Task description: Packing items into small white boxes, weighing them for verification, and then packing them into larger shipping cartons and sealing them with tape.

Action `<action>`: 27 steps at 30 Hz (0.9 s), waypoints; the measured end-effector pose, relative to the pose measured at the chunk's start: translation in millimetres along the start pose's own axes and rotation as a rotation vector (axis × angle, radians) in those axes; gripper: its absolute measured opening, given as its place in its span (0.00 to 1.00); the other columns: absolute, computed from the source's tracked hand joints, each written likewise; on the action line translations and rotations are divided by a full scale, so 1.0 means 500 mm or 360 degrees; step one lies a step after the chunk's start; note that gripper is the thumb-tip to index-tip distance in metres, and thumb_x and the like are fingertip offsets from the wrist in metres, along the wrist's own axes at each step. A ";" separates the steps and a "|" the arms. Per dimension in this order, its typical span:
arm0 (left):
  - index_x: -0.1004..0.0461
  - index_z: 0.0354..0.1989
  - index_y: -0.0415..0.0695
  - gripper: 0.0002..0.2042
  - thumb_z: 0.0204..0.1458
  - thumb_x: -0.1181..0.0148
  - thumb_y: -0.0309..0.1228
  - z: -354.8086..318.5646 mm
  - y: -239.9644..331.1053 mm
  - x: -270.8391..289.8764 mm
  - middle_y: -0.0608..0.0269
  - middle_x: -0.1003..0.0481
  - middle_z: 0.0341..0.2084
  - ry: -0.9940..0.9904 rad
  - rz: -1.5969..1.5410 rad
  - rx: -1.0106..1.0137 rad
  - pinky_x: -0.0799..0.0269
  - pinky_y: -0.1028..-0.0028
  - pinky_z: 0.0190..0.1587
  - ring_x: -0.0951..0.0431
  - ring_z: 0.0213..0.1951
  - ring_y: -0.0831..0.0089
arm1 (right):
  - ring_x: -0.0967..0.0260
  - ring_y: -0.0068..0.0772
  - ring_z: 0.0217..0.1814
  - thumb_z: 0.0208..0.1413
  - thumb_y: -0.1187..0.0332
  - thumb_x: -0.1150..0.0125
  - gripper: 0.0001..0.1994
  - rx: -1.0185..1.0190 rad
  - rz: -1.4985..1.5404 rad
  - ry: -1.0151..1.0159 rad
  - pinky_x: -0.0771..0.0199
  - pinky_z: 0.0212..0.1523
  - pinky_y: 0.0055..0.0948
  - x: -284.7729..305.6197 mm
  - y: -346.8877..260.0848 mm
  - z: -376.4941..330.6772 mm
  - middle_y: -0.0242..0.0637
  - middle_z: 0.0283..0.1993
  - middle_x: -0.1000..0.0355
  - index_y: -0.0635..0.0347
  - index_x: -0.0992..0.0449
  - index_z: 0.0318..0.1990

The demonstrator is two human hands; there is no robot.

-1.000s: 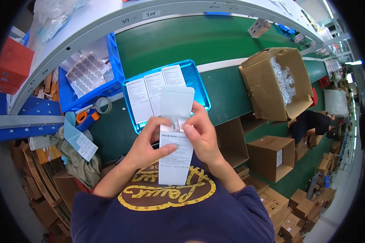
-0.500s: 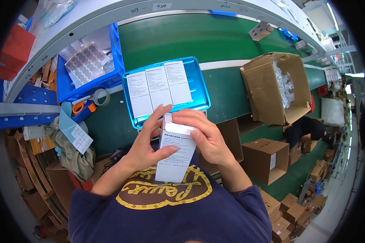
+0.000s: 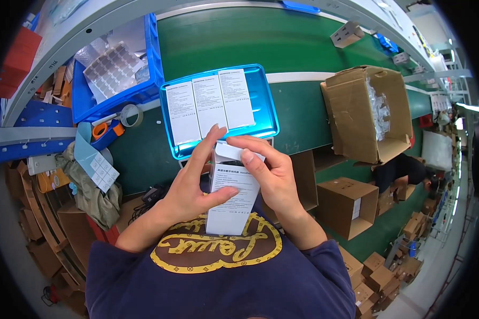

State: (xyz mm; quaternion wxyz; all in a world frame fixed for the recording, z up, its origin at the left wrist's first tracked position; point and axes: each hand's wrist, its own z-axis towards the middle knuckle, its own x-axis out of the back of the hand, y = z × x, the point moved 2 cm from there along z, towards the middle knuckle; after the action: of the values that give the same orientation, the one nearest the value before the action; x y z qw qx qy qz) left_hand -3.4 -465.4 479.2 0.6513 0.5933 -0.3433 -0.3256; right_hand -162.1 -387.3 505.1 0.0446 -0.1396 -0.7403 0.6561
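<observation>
One white carton (image 3: 233, 196) is held between the left hand (image 3: 188, 186) and the right hand (image 3: 275, 176), in front of the person's dark blue shirt (image 3: 218, 292), its top end toward the worktop (image 3: 298, 125). The left hand is curved around the carton's left side, its thumb laid across the printed face and its fingers reaching up past the top edge. The right hand is closed in on the upper right corner, thumb bent at the top flap (image 3: 230, 152) and fingers curled over behind it. A dark gap shows between the flap and the front edge, so the top is partly open.

Just beyond the hands is a shiny blue tray (image 3: 265, 119), with three white boxes (image 3: 209, 106) lying side by side on it. To its left are a blue crate (image 3: 157, 61) holding a sheet of stickers (image 3: 113, 69), a roll of tape (image 3: 124, 116) and an orange-and-blue tape dispenser (image 3: 110, 136). Well to the right, an open cardboard box (image 3: 352, 119) contains clear plastic packets (image 3: 378, 114).
</observation>
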 end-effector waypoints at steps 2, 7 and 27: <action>0.60 0.72 0.50 0.48 0.47 0.30 0.32 -0.002 0.012 0.000 0.51 0.49 0.68 0.0014 -0.0030 0.0030 0.31 0.59 0.57 0.35 0.61 0.56 | 0.36 0.34 0.61 0.63 0.66 0.46 0.15 -0.0006 -0.0054 0.0019 0.36 0.60 0.33 0.006 0.002 0.001 0.41 0.55 0.29 0.64 0.25 0.53; 0.59 0.72 0.52 0.48 0.47 0.30 0.33 -0.006 -0.002 0.013 0.52 0.48 0.68 -0.0026 -0.0182 0.0144 0.32 0.57 0.58 0.36 0.62 0.57 | 0.41 0.43 0.67 0.63 0.62 0.49 0.19 0.0299 -0.0315 -0.0422 0.49 0.68 0.42 0.044 0.016 0.004 0.42 0.59 0.29 0.64 0.26 0.55; 0.48 0.69 0.49 0.41 0.47 0.32 0.25 0.006 -0.007 -0.001 0.49 0.41 0.63 0.0026 -0.0290 0.0089 0.30 0.62 0.57 0.32 0.60 0.60 | 0.41 0.41 0.61 0.60 0.66 0.46 0.17 0.0234 -0.0410 -0.0459 0.41 0.62 0.39 0.040 -0.010 0.019 0.42 0.53 0.34 0.60 0.27 0.55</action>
State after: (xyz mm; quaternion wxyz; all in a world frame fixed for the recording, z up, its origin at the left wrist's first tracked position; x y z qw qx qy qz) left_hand -6.4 -467.0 475.6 0.6048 0.6426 -0.2915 -0.3691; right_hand -184.4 -391.4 506.3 0.0317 0.0551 -0.7010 0.7104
